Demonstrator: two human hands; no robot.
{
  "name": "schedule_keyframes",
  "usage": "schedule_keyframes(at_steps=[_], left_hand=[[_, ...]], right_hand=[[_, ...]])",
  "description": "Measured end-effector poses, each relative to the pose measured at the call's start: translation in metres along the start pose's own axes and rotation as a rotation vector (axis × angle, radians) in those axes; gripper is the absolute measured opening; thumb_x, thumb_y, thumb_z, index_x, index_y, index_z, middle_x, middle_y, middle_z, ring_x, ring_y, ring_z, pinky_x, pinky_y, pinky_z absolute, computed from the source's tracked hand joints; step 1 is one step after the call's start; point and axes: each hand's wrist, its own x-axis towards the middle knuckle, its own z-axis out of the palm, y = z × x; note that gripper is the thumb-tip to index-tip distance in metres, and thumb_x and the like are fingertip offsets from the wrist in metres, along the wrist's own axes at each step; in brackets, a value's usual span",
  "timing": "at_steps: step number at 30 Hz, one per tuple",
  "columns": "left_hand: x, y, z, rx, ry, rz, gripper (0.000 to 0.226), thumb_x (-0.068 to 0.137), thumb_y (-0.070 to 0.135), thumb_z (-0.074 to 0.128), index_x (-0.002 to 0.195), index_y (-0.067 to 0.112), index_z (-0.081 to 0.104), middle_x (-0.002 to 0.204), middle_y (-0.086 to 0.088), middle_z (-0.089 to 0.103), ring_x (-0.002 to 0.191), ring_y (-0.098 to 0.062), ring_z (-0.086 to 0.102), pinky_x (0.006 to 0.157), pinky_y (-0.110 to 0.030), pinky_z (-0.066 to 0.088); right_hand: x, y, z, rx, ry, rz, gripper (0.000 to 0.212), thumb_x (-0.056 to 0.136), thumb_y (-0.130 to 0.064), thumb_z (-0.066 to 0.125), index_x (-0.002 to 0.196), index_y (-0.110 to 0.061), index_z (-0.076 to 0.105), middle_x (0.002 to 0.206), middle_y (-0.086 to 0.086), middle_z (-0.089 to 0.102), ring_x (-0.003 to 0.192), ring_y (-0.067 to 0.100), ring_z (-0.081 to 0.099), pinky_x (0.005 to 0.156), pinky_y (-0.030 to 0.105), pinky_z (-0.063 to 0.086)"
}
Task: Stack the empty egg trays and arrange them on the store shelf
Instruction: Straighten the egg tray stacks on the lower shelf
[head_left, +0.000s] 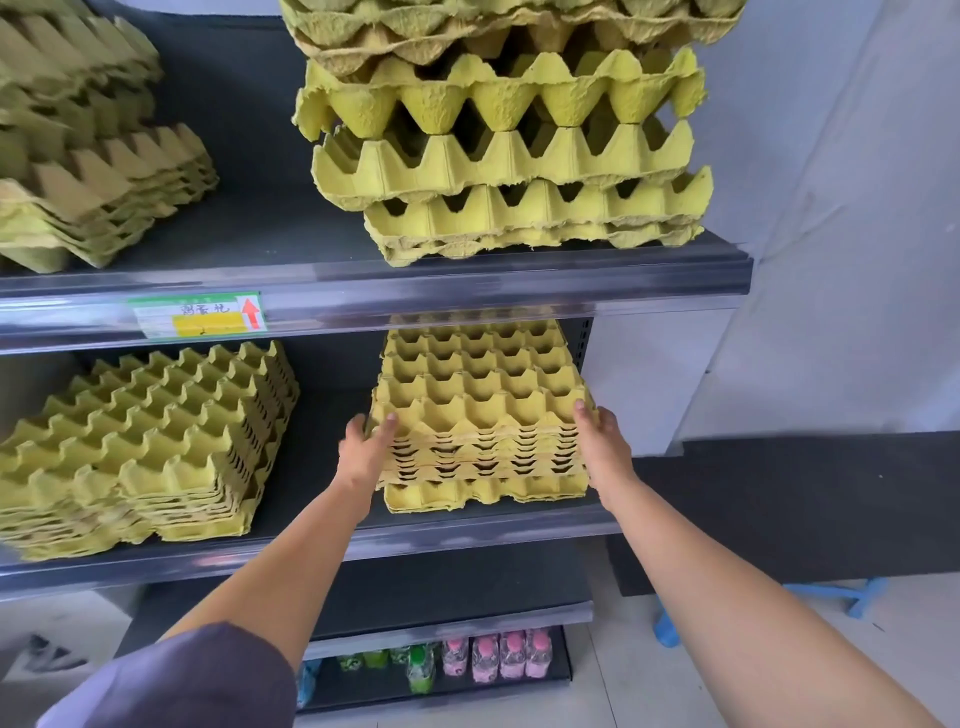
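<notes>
Reaching forward from a grey-violet sleeve (182, 680) at the lower left, two bare forearms extend toward a dark metal store shelf. Low down, the bottom shelf carries small bottles (493, 657) with pink and green caps. Both hands hold the stack of egg trays (483, 410): the left hand (363, 447) grips its front left corner with fingers curled over the top tray, and the right hand (605, 447) clasps the front right corner, thumb on the upper edge. This stack, several nested yellow-green pulp trays, rests on the right part of the middle shelf (467, 530), near its front lip. To its left on the same shelf, well apart, sits a second stack (140, 447), thicker and turned slightly askew. The rail of the upper shelf (519, 291) bears a green-bordered price label (200, 314) with a red arrow. Above it, on the right, stands a tall pile (509, 156) of loosely seated trays with open gaps between layers, overhanging the shelf edge. A slumped pile (88, 171) lies at the far left. A pale wall (831, 208) closes the right side.
</notes>
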Motion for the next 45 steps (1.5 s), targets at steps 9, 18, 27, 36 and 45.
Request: schedule_keyframes(at_steps=[9, 18, 27, 36, 45], left_hand=[[0.012, -0.01, -0.008, -0.166, -0.173, -0.259, 0.088, 0.078, 0.062, 0.058, 0.148, 0.031, 0.015, 0.153, -0.009, 0.024, 0.138, -0.036, 0.027, 0.107, -0.063, 0.022], [0.013, -0.015, -0.006, -0.283, -0.171, -0.159, 0.057, 0.089, 0.031, 0.059, 0.136, 0.017, 0.033, 0.128, -0.011, 0.05, 0.115, -0.029, 0.05, 0.104, -0.049, 0.039], [0.002, -0.002, 0.003, -0.319, -0.146, -0.03, 0.065, 0.091, 0.036, 0.056, 0.145, 0.015, 0.025, 0.134, -0.006, 0.044, 0.123, -0.028, 0.044, 0.103, -0.043, 0.035], [-0.007, 0.002, 0.026, -0.212, -0.223, 0.057, 0.085, 0.084, 0.047, 0.063, 0.149, 0.021, 0.015, 0.152, -0.004, 0.029, 0.138, -0.028, 0.031, 0.113, -0.044, 0.024], [-0.027, 0.01, 0.047, -0.048, -0.059, 0.067, 0.083, 0.089, 0.039, 0.06, 0.15, 0.027, 0.005, 0.156, -0.006, 0.008, 0.138, -0.033, 0.026, 0.111, -0.051, 0.027]], right_hand=[[0.009, 0.001, 0.009, 0.444, -0.06, 0.36, 0.096, 0.071, -0.067, 0.067, 0.147, -0.034, 0.02, 0.152, 0.007, 0.029, 0.136, 0.039, 0.031, 0.101, 0.065, 0.028], [0.001, 0.008, 0.022, 0.676, 0.033, 0.281, 0.053, 0.086, -0.028, 0.064, 0.134, -0.024, 0.043, 0.135, 0.006, 0.045, 0.123, 0.033, 0.045, 0.088, 0.053, 0.051], [-0.026, 0.001, 0.01, 0.744, 0.118, 0.225, 0.04, 0.086, -0.025, 0.059, 0.124, -0.021, 0.047, 0.126, 0.008, 0.053, 0.114, 0.03, 0.052, 0.086, 0.048, 0.052], [-0.054, 0.019, -0.002, 0.849, 0.262, 0.336, 0.042, 0.076, -0.029, 0.061, 0.116, -0.022, 0.052, 0.119, 0.006, 0.057, 0.106, 0.029, 0.057, 0.085, 0.053, 0.052], [-0.075, -0.002, 0.033, 0.875, 0.418, 0.389, 0.061, 0.071, -0.038, 0.064, 0.127, -0.023, 0.044, 0.118, 0.007, 0.047, 0.096, 0.026, 0.057, 0.082, 0.047, 0.055]])
